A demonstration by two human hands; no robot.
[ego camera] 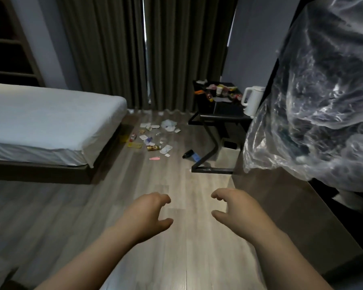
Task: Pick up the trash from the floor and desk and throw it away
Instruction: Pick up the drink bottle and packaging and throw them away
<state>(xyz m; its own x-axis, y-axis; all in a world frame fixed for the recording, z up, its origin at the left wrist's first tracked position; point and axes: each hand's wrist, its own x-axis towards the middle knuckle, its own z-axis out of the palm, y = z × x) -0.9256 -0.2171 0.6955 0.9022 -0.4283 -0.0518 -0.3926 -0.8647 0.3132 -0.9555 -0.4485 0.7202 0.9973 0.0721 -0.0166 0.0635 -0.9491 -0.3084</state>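
Several pieces of trash lie scattered on the wooden floor between the bed and the desk: wrappers, paper scraps, a gold can, a pink scrap and a dark bottle. More trash covers the far end of the black desk. A white bin stands under the desk. My left hand and right hand hang low over the bare floor, well short of the trash, fingers loosely curled and holding nothing.
A bed with a white sheet fills the left. Dark curtains hang behind. A white kettle sits on the desk. A large clear plastic bag bulges at the right over a dark cabinet.
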